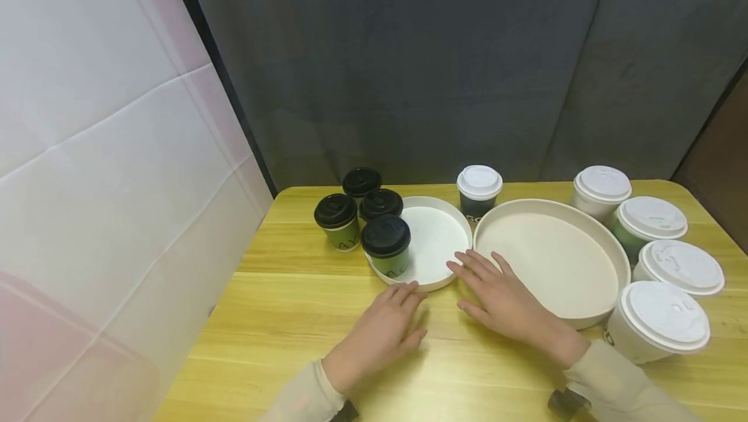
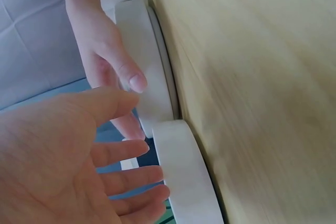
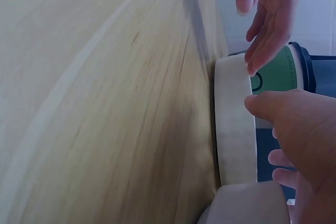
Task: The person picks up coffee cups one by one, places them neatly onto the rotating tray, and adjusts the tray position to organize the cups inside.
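My left hand (image 1: 380, 334) hovers before the front rim of a small round white tray (image 1: 435, 240), fingers extended and holding nothing. To its right, my right hand (image 1: 505, 298) spreads its fingers over the place where that tray meets a larger cream tray (image 1: 543, 260). A green paper cup with a black lid (image 1: 386, 245) stands on the small tray's left side, with another black-lidded cup (image 1: 381, 204) just behind it. In the left wrist view, the left fingertips (image 2: 155, 172) overlap the small tray's wall (image 2: 186, 177). The right wrist view shows the right thumb (image 3: 265, 104) beside that wall.
Two more black-lidded cups (image 1: 337, 222) stand left of the small tray. A dark cup with a white lid (image 1: 478, 191) stands behind the gap between the trays. Several white-lidded cups (image 1: 660, 318) line the large tray's right side. A grey partition (image 1: 409, 71) rises behind the wooden table (image 1: 280, 344).
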`<state>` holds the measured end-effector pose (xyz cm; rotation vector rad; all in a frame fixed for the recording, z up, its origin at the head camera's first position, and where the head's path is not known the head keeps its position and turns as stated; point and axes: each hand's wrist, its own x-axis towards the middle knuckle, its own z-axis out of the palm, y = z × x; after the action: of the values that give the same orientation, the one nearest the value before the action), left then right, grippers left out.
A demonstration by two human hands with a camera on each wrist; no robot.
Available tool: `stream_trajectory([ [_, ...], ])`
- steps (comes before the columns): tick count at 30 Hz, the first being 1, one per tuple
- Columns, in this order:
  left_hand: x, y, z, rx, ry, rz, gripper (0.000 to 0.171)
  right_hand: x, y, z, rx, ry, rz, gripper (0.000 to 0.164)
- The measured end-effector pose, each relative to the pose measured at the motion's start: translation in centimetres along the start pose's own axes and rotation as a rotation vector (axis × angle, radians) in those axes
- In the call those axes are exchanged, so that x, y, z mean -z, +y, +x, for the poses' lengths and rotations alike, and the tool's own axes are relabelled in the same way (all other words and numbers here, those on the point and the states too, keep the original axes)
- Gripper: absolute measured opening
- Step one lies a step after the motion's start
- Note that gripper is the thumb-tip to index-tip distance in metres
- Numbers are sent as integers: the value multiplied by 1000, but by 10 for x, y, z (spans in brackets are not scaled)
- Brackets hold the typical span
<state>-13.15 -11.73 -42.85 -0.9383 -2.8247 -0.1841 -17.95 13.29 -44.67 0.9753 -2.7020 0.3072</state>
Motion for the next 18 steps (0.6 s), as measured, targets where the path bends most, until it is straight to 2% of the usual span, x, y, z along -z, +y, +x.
stream_trajectory([
  [12,4,-4,-1,89,-19,-19,56,-1,-4,2,9,-3,-1,66],
  [18,2,-9,-2,102,-14,30,60,-2,-4,3,9,-1,0,67],
])
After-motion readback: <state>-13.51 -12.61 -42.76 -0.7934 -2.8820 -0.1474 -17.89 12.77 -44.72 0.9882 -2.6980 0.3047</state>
